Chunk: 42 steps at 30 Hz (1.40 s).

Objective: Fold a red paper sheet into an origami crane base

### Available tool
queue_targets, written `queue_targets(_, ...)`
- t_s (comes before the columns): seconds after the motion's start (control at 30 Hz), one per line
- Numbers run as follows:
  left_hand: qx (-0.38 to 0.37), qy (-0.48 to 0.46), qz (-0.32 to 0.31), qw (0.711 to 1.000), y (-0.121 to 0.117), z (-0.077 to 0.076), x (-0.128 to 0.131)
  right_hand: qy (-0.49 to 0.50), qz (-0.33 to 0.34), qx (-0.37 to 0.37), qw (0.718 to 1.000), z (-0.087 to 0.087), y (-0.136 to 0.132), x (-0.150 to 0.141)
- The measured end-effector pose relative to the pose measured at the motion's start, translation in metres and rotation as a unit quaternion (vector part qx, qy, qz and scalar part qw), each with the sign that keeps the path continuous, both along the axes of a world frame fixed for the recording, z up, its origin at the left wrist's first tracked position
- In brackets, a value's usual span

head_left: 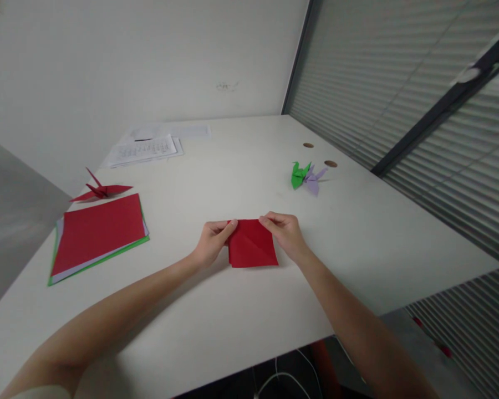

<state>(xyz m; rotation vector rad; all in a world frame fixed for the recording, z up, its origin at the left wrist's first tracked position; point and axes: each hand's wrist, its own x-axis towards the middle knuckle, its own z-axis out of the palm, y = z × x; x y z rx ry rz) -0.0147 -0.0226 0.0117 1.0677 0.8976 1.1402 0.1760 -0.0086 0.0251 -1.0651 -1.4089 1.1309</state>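
Observation:
A folded square of red paper (253, 245) is held between both hands over the white table, with a faint slanting crease across its face. My left hand (214, 239) pinches its upper left corner, thumb on top and fingers behind. At the upper right corner my right hand (286, 231) grips the same paper between thumb and fingers. The lower edge of the paper hangs free toward me; whether it touches the table I cannot tell.
To the left lies a stack of coloured sheets (102, 233), red on top, with a red paper crane (101, 192) behind it. Green (300, 175) and lilac (313, 182) paper cranes stand at right. Written papers (145, 149) lie at the back. Blinds (382, 83) border the table's right side.

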Motion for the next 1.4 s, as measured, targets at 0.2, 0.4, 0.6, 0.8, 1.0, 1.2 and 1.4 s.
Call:
queue_targets(0.2,0.038,0.081,-0.018,0.996,-0.001,-0.001,-0.001,-0.037,0.037,0.017,0.999,-0.003,0.001,0.001)
queue_targets(0.4,0.056,0.111,-0.043,0.991,-0.002,0.003,-0.001,-0.073,0.05,0.022,0.996,-0.005,0.003,0.002)
queue_targets(0.6,0.07,0.137,-0.062,0.986,-0.001,-0.001,-0.003,-0.119,0.061,0.05,0.99,-0.002,0.004,0.006)
queue_targets(0.8,0.095,0.227,-0.071,0.967,-0.006,-0.002,-0.002,-0.168,0.103,0.067,0.978,-0.001,0.002,0.004)
queue_targets(1.0,0.062,0.181,-0.027,0.981,-0.009,0.004,0.003,-0.143,0.107,0.057,0.982,-0.004,0.0,-0.001)
queue_targets(1.2,0.042,0.153,-0.034,0.987,-0.008,0.003,0.002,-0.162,0.118,0.059,0.978,-0.003,-0.002,-0.002)
queue_targets(1.4,0.047,0.173,-0.015,0.984,-0.005,0.002,-0.002,-0.186,0.103,0.05,0.976,-0.003,-0.001,-0.004)
